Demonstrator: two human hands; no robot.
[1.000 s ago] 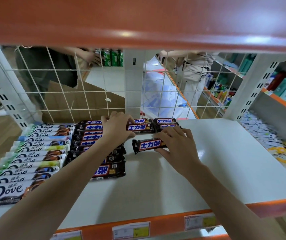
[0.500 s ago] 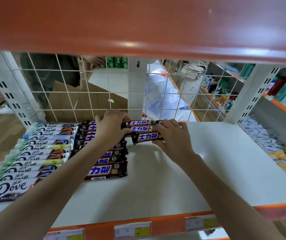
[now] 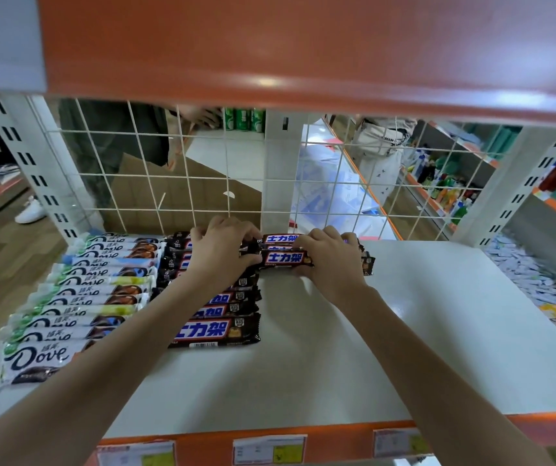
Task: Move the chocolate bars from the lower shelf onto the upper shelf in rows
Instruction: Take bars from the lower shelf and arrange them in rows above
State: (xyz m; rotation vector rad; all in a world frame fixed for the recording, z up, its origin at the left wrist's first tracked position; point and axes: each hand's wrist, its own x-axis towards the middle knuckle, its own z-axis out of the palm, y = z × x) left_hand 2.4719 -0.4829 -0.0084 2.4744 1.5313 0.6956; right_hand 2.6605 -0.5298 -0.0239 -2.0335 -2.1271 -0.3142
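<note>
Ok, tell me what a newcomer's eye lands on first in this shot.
Two hands meet at the back of the white shelf: the left hand and right hand grip a dark chocolate bar at its ends. Left of them run two neat rows, dark bars beside white Dove bars.

Both arms outstretched; left grip (image 3: pixel 221 252) and right grip (image 3: pixel 328 260) curled, palms down.

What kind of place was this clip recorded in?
Most likely a small shop: a retail shelf with price labels on its edge, chocolate bars laid in rows, and stocked shelves of bottles behind.
</note>
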